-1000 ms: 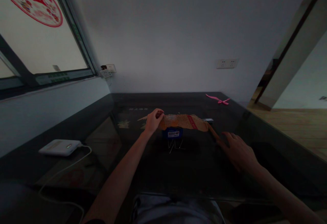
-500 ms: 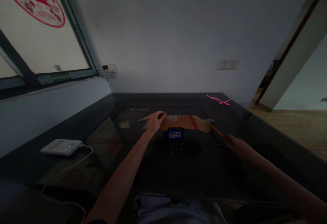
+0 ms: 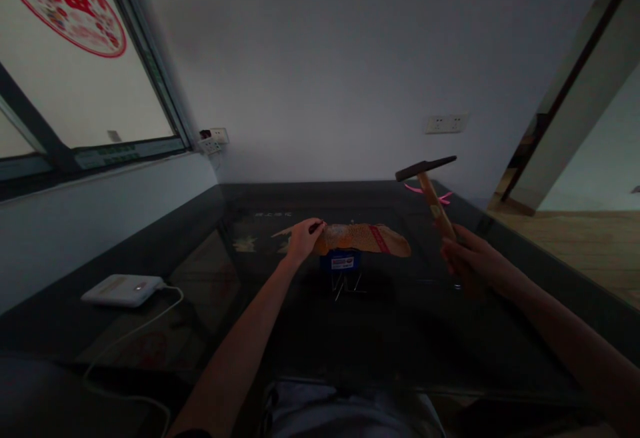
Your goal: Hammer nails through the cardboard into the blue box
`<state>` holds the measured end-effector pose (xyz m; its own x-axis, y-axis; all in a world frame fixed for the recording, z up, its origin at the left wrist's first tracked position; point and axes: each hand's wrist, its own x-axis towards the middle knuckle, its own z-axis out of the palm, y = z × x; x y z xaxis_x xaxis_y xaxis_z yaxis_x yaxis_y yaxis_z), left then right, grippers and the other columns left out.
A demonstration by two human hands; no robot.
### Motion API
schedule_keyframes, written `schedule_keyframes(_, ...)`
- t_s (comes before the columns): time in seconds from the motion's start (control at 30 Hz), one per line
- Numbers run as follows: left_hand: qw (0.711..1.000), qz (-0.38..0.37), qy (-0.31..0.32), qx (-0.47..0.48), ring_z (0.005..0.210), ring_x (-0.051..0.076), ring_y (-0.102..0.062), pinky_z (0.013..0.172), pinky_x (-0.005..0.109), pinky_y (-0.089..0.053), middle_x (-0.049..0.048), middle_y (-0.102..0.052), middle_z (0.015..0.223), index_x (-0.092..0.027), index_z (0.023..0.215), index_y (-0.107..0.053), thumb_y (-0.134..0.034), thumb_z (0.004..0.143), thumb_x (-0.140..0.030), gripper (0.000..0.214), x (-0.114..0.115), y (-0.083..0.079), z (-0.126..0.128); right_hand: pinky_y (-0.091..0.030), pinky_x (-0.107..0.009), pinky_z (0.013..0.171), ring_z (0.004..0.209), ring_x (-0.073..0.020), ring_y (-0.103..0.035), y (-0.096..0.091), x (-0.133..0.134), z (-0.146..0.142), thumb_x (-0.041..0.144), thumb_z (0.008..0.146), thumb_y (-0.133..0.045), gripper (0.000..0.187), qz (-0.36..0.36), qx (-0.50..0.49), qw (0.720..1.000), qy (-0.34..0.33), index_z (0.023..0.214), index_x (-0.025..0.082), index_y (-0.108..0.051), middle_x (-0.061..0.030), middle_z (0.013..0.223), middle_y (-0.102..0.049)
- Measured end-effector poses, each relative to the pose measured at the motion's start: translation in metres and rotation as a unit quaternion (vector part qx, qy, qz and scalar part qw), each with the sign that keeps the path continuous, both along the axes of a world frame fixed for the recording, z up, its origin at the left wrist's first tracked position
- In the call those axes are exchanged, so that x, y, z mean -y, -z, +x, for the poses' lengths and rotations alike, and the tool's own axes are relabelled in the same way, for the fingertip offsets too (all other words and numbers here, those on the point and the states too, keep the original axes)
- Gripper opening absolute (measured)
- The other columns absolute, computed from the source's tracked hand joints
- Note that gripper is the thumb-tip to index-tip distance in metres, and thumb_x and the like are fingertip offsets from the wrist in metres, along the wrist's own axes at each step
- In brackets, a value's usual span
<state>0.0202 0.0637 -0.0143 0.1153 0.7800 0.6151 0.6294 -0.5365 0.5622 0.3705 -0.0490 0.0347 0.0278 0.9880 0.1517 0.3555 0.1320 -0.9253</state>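
The hammer [image 3: 434, 198] looks head-heavy, with a stiff wooden handle best gripped low. The right hand [image 3: 473, 258] is clenched around that handle, holding the head up to the right of the wooden piece [image 3: 365, 239]. The left hand [image 3: 303, 241] pinches the piece's left end, fingertips closed, and a blue box [image 3: 341, 262] sits just under its middle.

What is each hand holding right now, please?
Left hand: pinched shut on the left end of the flat orange-brown speckled piece.
Right hand: closed around the wooden-handled hammer with dark head, held up.
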Motion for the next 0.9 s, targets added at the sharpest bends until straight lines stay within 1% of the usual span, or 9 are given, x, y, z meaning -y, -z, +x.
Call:
schedule_keyframes(0.1,1.0,-0.005,0.004,-0.001,0.075,0.016,-0.063,0.072,0.026,-0.048,0.0046,-0.069,0.081,-0.015,0.082,-0.067,-0.054,0.082,-0.025,0.016,0.001,-0.001,0.0,-0.031,-0.021,0.036,0.041,-0.0086,-0.041,-0.015,-0.002,-0.011,0.052,0.076,-0.054,0.047,0.03,0.057,0.998,0.017,0.109,0.02,-0.049,0.005,0.058,-0.047)
schedule_keyframes(0.2,1.0,-0.004,0.001,-0.004,0.076,0.016,-0.063,0.072,0.026,-0.048,0.0047,-0.069,0.082,-0.015,0.083,-0.068,-0.055,0.082,-0.025,0.016,0.002,-0.001,0.0,-0.03,-0.021,0.038,0.042,-0.0093,-0.041,-0.028,-0.007,-0.025,0.052,0.078,-0.05,0.04,0.051,0.149,0.987,-0.011,0.097,0.018,-0.055,0.0041,0.055,-0.046)
schedule_keyframes(0.27,1.0,-0.002,-0.005,-0.01,0.076,0.017,-0.063,0.072,0.026,-0.047,0.0051,-0.07,0.083,-0.015,0.083,-0.068,-0.055,0.082,-0.025,0.016,0.001,-0.001,0.0,-0.029,-0.022,0.04,0.043,-0.01,-0.042,-0.036,-0.012,-0.036,0.051,0.079,-0.048,0.035,0.078,0.219,0.972,-0.03,0.082,0.017,-0.056,0.0032,0.053,-0.045)
schedule_keyframes(0.33,1.0,-0.003,-0.008,-0.01,0.075,0.017,-0.063,0.071,0.026,-0.047,0.0052,-0.07,0.083,-0.015,0.083,-0.068,-0.056,0.082,-0.025,0.016,0.001,-0.001,0.0,-0.028,-0.023,0.043,0.045,-0.0104,-0.043,-0.044,-0.018,-0.047,0.048,0.081,-0.046,0.034,0.115,0.279,0.952,-0.047,0.07,0.017,-0.054,0.0019,0.052,-0.046)
schedule_keyframes(0.4,1.0,-0.006,-0.01,-0.004,0.075,0.017,-0.063,0.071,0.026,-0.047,0.0049,-0.07,0.083,-0.016,0.083,-0.068,-0.056,0.081,-0.025,0.015,0.0,0.0,0.0,-0.027,-0.024,0.045,0.048,-0.0106,-0.043,-0.05,-0.023,-0.056,0.044,0.082,-0.045,0.031,0.142,0.323,0.934,-0.058,0.067,0.018,-0.051,0.0006,0.053,-0.048)
schedule_keyframes(0.47,1.0,-0.009,-0.012,0.001,0.075,0.017,-0.064,0.07,0.026,-0.047,0.0045,-0.07,0.082,-0.016,0.082,-0.068,-0.057,0.081,-0.025,0.015,0.0,0.0,0.0,-0.026,-0.025,0.047,0.05,-0.0108,-0.045,-0.054,-0.028,-0.065,0.041,0.083,-0.044,0.029,0.154,0.344,0.925,-0.056,0.067,0.018,-0.051,-0.0004,0.057,-0.051)
schedule_keyframes(0.6,1.0,-0.011,-0.013,-0.002,0.075,0.017,-0.064,0.07,0.026,-0.047,0.0042,-0.07,0.082,-0.016,0.082,-0.068,-0.058,0.08,-0.025,0.014,-0.001,0.0,0.001,-0.027,-0.026,0.048,0.053,-0.0121,-0.047,-0.054,-0.036,-0.076,0.039,0.085,-0.042,0.028,0.145,0.367,0.917,-0.056,0.07,0.017,-0.053,-0.0034,0.063,-0.056)
schedule_keyframes(0.77,1.0,-0.016,-0.014,-0.008,0.075,0.017,-0.064,0.071,0.027,-0.047,0.0042,-0.07,0.081,-0.016,0.081,-0.068,-0.057,0.081,-0.025,0.014,-0.002,0.001,0.0,-0.03,-0.027,0.053,0.064,-0.0158,-0.054,-0.043,-0.043,-0.078,0.036,0.085,-0.044,0.025,0.123,0.435,0.888,-0.089,0.083,0.018,-0.061,-0.0065,0.073,-0.062)
schedule_keyframes(0.9,1.0,-0.013,-0.013,-0.01,0.076,0.018,-0.064,0.071,0.028,-0.048,0.0052,-0.07,0.083,-0.016,0.082,-0.068,-0.058,0.08,-0.024,0.014,-0.001,0.001,0.0,-0.03,-0.027,0.053,0.063,-0.0166,-0.055,-0.037,-0.042,-0.08,0.038,0.086,-0.043,0.027,0.121,0.439,0.887,-0.082,0.085,0.018,-0.061,-0.0068,0.072,-0.063)
